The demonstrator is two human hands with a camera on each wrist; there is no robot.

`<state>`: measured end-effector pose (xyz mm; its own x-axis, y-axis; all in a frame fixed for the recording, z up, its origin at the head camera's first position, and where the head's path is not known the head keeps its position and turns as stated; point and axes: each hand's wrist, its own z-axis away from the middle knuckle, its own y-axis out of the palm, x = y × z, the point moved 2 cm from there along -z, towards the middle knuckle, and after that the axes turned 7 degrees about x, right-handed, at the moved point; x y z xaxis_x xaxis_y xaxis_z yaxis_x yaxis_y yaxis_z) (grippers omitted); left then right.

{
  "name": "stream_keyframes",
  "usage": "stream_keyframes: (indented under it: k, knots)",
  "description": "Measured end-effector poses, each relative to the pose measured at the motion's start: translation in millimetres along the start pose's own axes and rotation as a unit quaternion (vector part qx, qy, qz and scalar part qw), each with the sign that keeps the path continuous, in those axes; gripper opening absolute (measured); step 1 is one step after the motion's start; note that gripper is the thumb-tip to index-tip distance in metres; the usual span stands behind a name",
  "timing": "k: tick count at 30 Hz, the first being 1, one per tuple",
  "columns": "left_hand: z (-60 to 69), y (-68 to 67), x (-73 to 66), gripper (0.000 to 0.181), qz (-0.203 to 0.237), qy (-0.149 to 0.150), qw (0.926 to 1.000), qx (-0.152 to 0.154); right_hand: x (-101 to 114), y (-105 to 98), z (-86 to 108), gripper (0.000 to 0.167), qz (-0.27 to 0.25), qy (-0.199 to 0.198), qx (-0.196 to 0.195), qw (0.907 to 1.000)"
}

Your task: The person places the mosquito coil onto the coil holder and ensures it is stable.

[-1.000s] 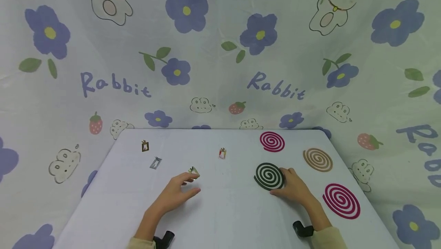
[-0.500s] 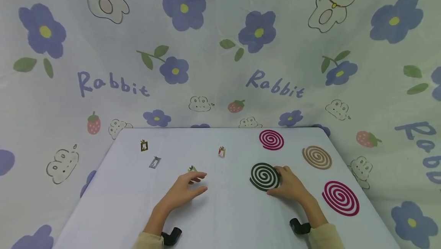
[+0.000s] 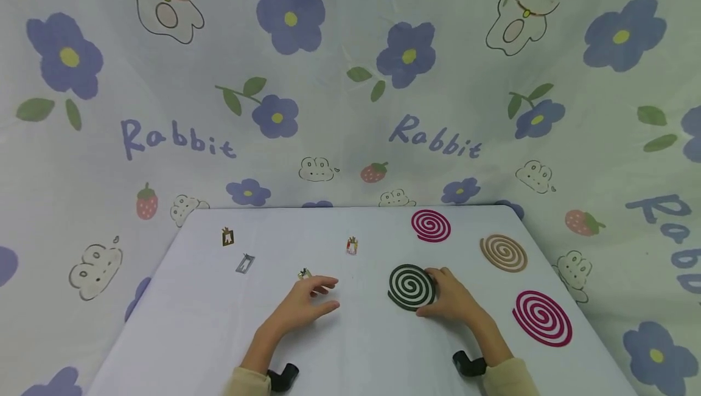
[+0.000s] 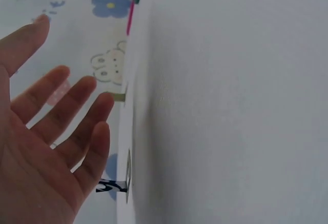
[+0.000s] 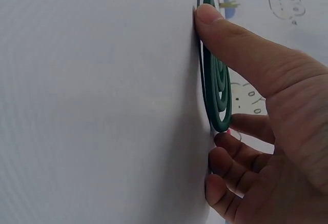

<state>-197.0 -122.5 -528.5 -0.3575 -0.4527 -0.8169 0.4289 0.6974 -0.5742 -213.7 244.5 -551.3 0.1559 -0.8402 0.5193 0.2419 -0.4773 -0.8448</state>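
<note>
My right hand point(image 3: 453, 298) holds a dark green mosquito coil point(image 3: 412, 287) by its right edge, thumb at the near side and fingers at the far side. In the right wrist view, the green coil point(image 5: 220, 90) lies flat along the white tabletop, on it or barely above it; I cannot tell which. My left hand point(image 3: 298, 308) hovers over the table with loosely bent fingers and nothing in them. Just behind its fingers is a small metal coil stand point(image 3: 304, 274), partly hidden by the hand. The left wrist view shows the palm point(image 4: 36, 167) bare.
A pink coil point(image 3: 431, 225) lies at the back, a tan coil point(image 3: 504, 253) and another pink coil point(image 3: 543, 318) along the right side. Small metal stands lie farther left: bronze point(image 3: 227, 236), silver point(image 3: 245, 263), and a red-and-gold one point(image 3: 352, 245) mid-table. A patterned curtain hangs behind the table.
My right hand has shifted left with the green coil, toward the middle of the table. My left hand has moved a little right, past the nearest metal stand, which stays in place.
</note>
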Motion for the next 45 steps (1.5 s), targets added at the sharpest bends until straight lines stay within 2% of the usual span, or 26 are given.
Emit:
stream_keyframes:
  k: [8, 17, 23, 28, 33, 40, 45]
  knots:
    - [-16.5, 8.5, 0.0, 0.056, -0.013, 0.014, 0.9997, 0.012, 9, -2, -1.8, 0.105, 0.005, -0.009, -0.005, 0.9999]
    - [-45.4, 20.2, -10.4, 0.055, -0.015, 0.02, 0.9983, 0.053, 13, 0, -0.1, 0.106, -0.005, -0.005, 0.0, 1.0]
    - [-67.2, 29.9, -14.2, 0.054, -0.018, 0.011, 0.9969, 0.076, 14, 0, -2.3, 0.105, -0.001, -0.006, -0.008, 0.9999]
    - [-80.9, 41.0, -15.9, 0.057, -0.05, -0.002, 0.9949, 0.087, 14, 1, -1.4, 0.104, -0.001, -0.005, -0.012, 0.9999]
    - [-89.8, 48.7, -15.8, 0.066, -0.09, -0.014, 0.9921, 0.086, 14, 2, -2.0, 0.103, -0.005, -0.001, -0.012, 0.9999]
    - [-97.3, 57.0, -14.5, 0.078, -0.088, -0.02, 0.9923, 0.085, 15, 4, -1.8, 0.104, -0.002, 0.0, -0.012, 0.9999]
    - [-100.7, 62.9, -16.2, 0.082, -0.107, -0.029, 0.9905, 0.082, 14, 6, -0.4, 0.104, -0.001, 0.003, -0.015, 0.9999]
